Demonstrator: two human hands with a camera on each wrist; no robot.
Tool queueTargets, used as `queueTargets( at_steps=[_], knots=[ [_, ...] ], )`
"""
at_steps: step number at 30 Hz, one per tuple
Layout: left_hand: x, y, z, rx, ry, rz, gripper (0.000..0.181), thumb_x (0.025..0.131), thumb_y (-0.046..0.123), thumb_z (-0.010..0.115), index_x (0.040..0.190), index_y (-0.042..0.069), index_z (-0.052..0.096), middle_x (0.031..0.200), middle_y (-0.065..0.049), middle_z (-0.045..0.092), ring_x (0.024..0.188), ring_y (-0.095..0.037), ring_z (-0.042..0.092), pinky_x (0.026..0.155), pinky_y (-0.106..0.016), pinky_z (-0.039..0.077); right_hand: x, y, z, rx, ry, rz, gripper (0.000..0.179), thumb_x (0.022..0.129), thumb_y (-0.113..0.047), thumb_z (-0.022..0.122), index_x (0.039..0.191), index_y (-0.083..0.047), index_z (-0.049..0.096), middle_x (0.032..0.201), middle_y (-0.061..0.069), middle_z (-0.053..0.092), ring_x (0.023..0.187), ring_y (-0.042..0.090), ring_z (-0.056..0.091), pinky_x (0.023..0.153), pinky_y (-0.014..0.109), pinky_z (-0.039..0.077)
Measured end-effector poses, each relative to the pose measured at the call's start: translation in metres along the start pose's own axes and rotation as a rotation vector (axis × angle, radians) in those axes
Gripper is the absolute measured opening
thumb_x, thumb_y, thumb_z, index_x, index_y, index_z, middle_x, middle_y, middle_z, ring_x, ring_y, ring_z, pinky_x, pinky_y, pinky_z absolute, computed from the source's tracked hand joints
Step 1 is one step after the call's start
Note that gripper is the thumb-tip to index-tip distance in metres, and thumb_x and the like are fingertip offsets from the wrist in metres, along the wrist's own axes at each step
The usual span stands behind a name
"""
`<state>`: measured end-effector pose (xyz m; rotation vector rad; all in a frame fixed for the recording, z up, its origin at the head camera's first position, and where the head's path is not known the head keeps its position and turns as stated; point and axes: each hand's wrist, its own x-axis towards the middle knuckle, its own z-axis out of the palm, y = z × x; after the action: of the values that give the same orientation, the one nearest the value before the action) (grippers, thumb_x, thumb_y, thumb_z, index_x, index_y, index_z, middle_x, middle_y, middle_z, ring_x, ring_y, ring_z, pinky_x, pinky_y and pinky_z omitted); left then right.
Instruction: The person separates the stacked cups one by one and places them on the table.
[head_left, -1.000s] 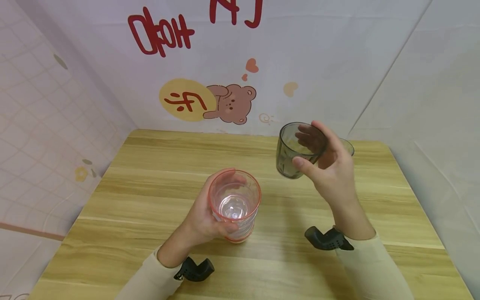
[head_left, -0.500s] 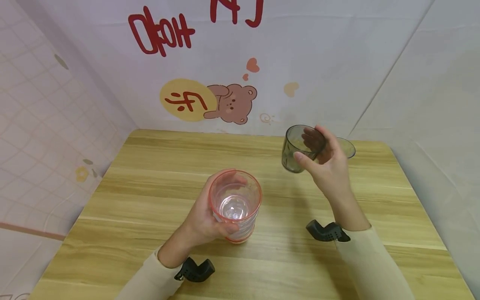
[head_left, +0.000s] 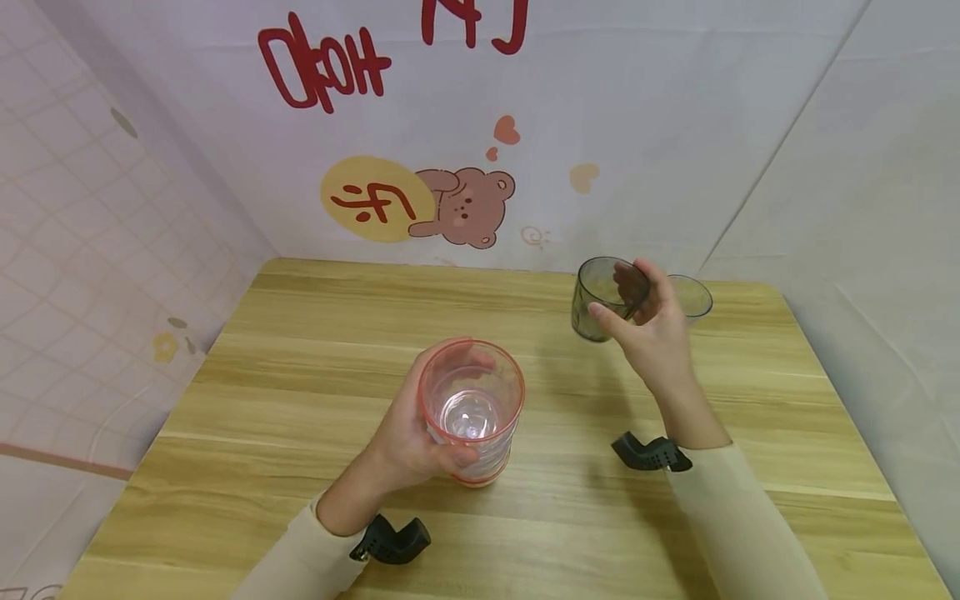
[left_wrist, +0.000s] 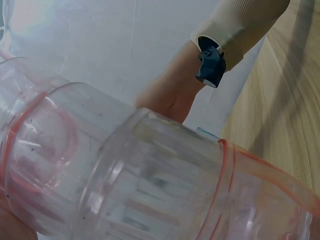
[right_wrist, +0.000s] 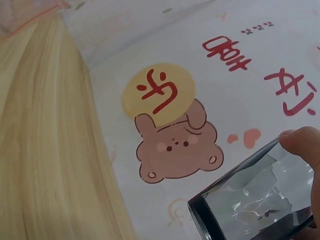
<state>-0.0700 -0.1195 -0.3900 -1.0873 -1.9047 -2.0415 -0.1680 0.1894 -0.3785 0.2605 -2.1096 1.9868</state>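
In the head view my left hand grips a clear ribbed cup with a red rim, near the middle of the table. The cup's ridged side and red bands fill much of the left wrist view. My right hand holds a smoky grey glass toward the back right, thumb on the near side and fingers on the far side. Its mouth faces up, slightly tilted. Part of the same grey glass shows at the lower right of the right wrist view.
Behind the right hand stands a clear glass bowl or cup, partly hidden by the hand. The wooden table meets a white printed cloth at the back, with more cloth along both sides.
My right hand has moved down and slightly right with the grey glass, and more of the clear vessel behind it shows. My left hand and its cup have stayed in place.
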Motion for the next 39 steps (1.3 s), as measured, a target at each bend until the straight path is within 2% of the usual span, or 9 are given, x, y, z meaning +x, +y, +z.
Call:
queueTargets(
  at_steps=[7,13,16,25,34,39],
  knots=[
    [0.0,0.0,0.001,-0.011,-0.001,0.001,0.1,0.092,0.053,0.081,0.154,-0.008,0.033,0.144,-0.007,0.061,0.133,-0.019,0.062,0.115,-0.036,0.054,0.006,0.016,-0.004,-0.006,0.01,0.04,0.083,0.093,0.004,0.078,0.161,-0.001,0.031,0.148,0.0,0.055,0.146,0.029,0.048,0.117,0.019,0.044],
    [0.0,0.001,0.002,-0.004,-0.002,0.006,0.099,0.093,0.053,0.08,0.156,-0.007,0.032,0.145,-0.005,0.06,0.133,-0.02,0.062,0.115,-0.037,0.055,0.011,0.034,-0.006,-0.056,0.028,0.085,0.084,0.093,0.0,0.081,0.161,-0.001,0.031,0.152,0.007,0.052,0.144,0.023,0.048,0.121,0.022,0.042],
    [0.0,0.0,0.002,-0.003,-0.004,0.015,0.098,0.094,0.052,0.08,0.157,-0.005,0.032,0.147,-0.003,0.06,0.135,-0.019,0.061,0.116,-0.036,0.054,0.012,0.04,-0.006,-0.072,0.046,0.102,0.084,0.093,-0.003,0.082,0.161,-0.001,0.032,0.153,0.01,0.052,0.144,0.025,0.049,0.121,0.024,0.042],
    [0.0,0.001,0.003,-0.005,0.002,0.012,0.096,0.094,0.052,0.08,0.158,-0.002,0.033,0.147,-0.002,0.06,0.136,-0.019,0.06,0.116,-0.035,0.053,0.018,0.054,-0.006,-0.116,0.044,0.147,0.09,0.092,-0.009,0.086,0.162,0.001,0.029,0.161,0.019,0.048,0.151,0.034,0.046,0.131,0.046,0.036],
    [0.0,0.0,0.003,-0.006,-0.006,0.029,0.097,0.094,0.052,0.079,0.158,-0.003,0.032,0.148,-0.002,0.059,0.136,-0.019,0.06,0.117,-0.036,0.053,0.022,0.069,-0.01,-0.186,0.034,0.201,0.1,0.094,-0.017,0.086,0.166,0.0,0.019,0.166,0.017,0.04,0.157,0.033,0.036,0.135,0.045,0.029],
    [-0.001,0.0,0.003,0.003,-0.005,0.033,0.097,0.095,0.052,0.079,0.158,-0.004,0.031,0.148,-0.002,0.059,0.136,-0.019,0.06,0.117,-0.036,0.053,0.025,0.075,-0.011,-0.213,0.038,0.205,0.102,0.093,-0.019,0.087,0.167,-0.001,0.019,0.168,0.015,0.038,0.159,0.031,0.034,0.135,0.044,0.028]
  ],
)
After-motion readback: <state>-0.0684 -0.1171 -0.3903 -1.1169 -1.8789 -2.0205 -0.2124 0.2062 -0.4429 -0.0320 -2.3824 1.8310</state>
